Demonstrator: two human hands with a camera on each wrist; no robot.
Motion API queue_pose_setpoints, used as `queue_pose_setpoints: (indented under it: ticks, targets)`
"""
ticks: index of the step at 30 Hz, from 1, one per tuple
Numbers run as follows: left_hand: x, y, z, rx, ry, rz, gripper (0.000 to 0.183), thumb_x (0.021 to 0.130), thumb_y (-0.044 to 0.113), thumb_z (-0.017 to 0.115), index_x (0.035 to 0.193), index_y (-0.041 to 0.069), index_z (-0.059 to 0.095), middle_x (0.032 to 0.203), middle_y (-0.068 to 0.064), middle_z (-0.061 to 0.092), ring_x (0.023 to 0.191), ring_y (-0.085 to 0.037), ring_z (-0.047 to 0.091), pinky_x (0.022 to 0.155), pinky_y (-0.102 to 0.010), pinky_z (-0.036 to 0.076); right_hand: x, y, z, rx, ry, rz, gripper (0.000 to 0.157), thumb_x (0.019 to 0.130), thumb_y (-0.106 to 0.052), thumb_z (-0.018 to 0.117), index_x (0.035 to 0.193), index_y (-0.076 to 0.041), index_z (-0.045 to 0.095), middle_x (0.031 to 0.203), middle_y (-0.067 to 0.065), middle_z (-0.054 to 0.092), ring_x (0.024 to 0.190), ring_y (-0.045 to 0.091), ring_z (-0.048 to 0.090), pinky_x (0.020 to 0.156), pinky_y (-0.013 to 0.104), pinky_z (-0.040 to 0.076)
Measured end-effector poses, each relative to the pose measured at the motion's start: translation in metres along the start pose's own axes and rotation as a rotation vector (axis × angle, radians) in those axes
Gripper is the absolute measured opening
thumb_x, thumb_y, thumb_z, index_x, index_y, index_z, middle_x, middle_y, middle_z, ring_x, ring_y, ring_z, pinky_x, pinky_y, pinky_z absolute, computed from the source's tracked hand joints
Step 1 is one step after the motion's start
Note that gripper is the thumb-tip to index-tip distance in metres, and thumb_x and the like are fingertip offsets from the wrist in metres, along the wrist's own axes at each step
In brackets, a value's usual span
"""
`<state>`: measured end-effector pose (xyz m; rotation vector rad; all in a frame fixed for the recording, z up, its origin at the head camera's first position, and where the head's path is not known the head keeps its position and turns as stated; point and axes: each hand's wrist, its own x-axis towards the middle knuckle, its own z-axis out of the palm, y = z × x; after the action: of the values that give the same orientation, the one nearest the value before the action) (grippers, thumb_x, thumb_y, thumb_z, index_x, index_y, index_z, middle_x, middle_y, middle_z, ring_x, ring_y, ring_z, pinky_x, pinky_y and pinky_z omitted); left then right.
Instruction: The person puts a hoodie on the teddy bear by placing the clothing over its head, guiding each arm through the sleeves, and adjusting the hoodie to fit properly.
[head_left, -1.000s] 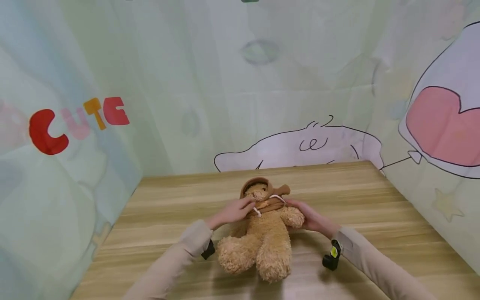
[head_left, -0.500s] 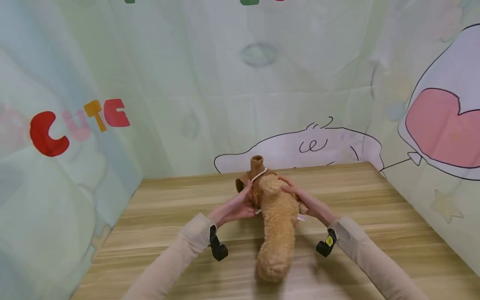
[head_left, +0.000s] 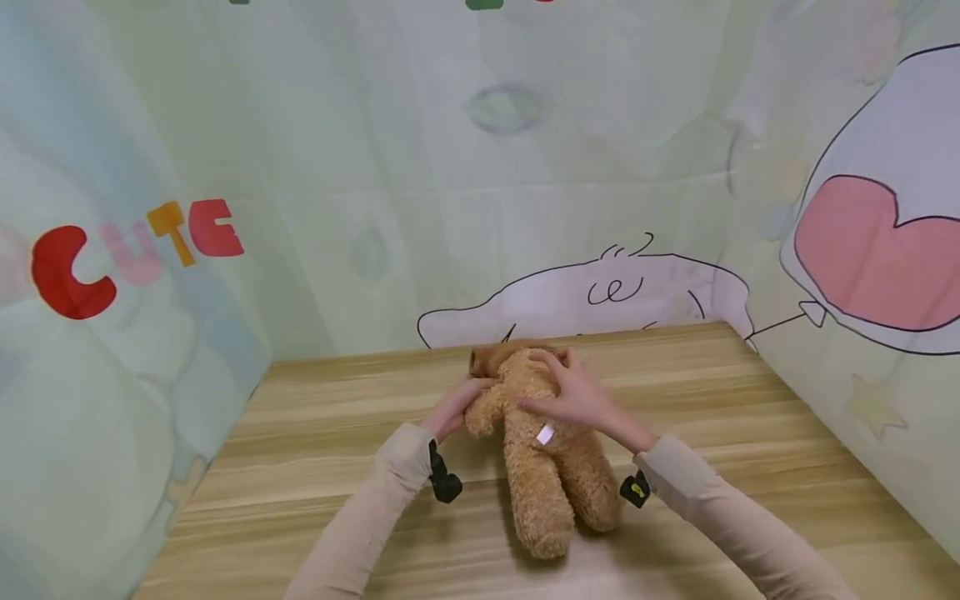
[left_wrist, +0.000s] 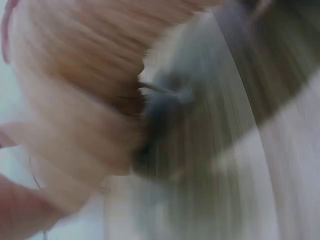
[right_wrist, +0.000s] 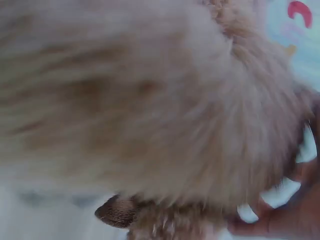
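Note:
A light brown plush teddy bear (head_left: 525,467) lies back up with its legs toward the person, a white tag (head_left: 545,434) on its lower back. Around its head is a darker brown hood (head_left: 491,358), largely hidden from above. My left hand (head_left: 453,410) holds the bear by its side near one arm, fingertips tucked behind it. From the other side, my right hand (head_left: 588,400) grips the upper back, thumb and fingers spread over the fur. Blurred fur (right_wrist: 150,100) fills much of the right wrist view; a white cord (left_wrist: 165,91) dangles in the left wrist view.
The bear is on a wood-grain table (head_left: 337,467) whose far edge runs just behind its head. Printed cloth walls (head_left: 337,167) with cartoon drawings enclose the table at the back and sides. Black wrist cameras (head_left: 444,483) hang below both sleeves.
The teddy bear has turned over from face up, through lying on its side, to back up. My right hand has moved from its side onto its back; my left hand has shifted along its side.

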<state>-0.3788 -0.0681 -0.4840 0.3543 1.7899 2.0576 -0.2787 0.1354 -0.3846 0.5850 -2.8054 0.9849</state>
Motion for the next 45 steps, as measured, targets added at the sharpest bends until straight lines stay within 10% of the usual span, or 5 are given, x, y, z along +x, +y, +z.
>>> queue_pose_setpoints:
  ticks: [9, 14, 27, 37, 45]
  targets:
    - [-0.007, 0.032, 0.013, 0.893, 0.133, 0.315, 0.063, 0.083, 0.041, 0.058, 0.133, 0.007, 0.040, 0.125, -0.020, 0.051, 0.110, -0.028, 0.052, 0.086, -0.038, 0.045, 0.031, 0.015, 0.011, -0.055, 0.061, -0.095, 0.045, 0.087, -0.021, 0.056, 0.123, 0.004, 0.046, 0.116, 0.025, 0.053, 0.093, 0.033, 0.057, 0.077, 0.043, 0.048]
    - [0.052, -0.014, -0.023, 0.875, 0.076, 0.245, 0.055, 0.079, 0.036, 0.064, 0.121, 0.002, 0.052, 0.105, -0.015, 0.062, 0.086, -0.022, 0.059, 0.068, -0.031, 0.048, 0.049, 0.028, 0.015, -0.235, 0.007, -0.156, 0.046, 0.084, -0.024, 0.060, 0.117, 0.006, 0.052, 0.112, 0.021, 0.059, 0.101, 0.033, 0.056, 0.092, 0.047, 0.038]
    - [-0.015, 0.042, 0.076, 1.234, 0.334, 0.194, 0.033, 0.065, 0.008, 0.070, 0.095, 0.003, 0.056, 0.091, -0.014, 0.057, 0.088, -0.030, 0.051, 0.080, -0.053, 0.032, 0.047, 0.056, 0.013, -0.264, -0.009, -0.236, 0.029, 0.065, 0.004, 0.066, 0.093, 0.000, 0.058, 0.081, 0.011, 0.060, 0.072, 0.020, 0.054, 0.062, 0.031, 0.045]
    - [-0.024, 0.027, 0.082, 1.470, 0.426, 0.638, 0.021, 0.061, -0.007, 0.060, 0.073, 0.010, 0.058, 0.080, -0.004, 0.064, 0.080, -0.021, 0.056, 0.068, -0.033, 0.017, 0.029, 0.072, 0.032, -0.232, 0.183, -0.430, 0.031, 0.064, 0.011, 0.060, 0.088, -0.006, 0.051, 0.076, 0.008, 0.060, 0.067, 0.019, 0.057, 0.057, 0.028, 0.047]
    - [-0.024, 0.032, 0.071, 1.262, 0.255, 0.553, 0.023, 0.075, 0.004, 0.064, 0.098, 0.006, 0.063, 0.099, -0.011, 0.060, 0.094, -0.026, 0.054, 0.078, -0.042, 0.042, 0.027, 0.072, 0.019, -0.135, 0.065, -0.305, 0.022, 0.073, 0.001, 0.065, 0.094, 0.000, 0.060, 0.081, 0.012, 0.065, 0.067, 0.019, 0.059, 0.058, 0.027, 0.046]
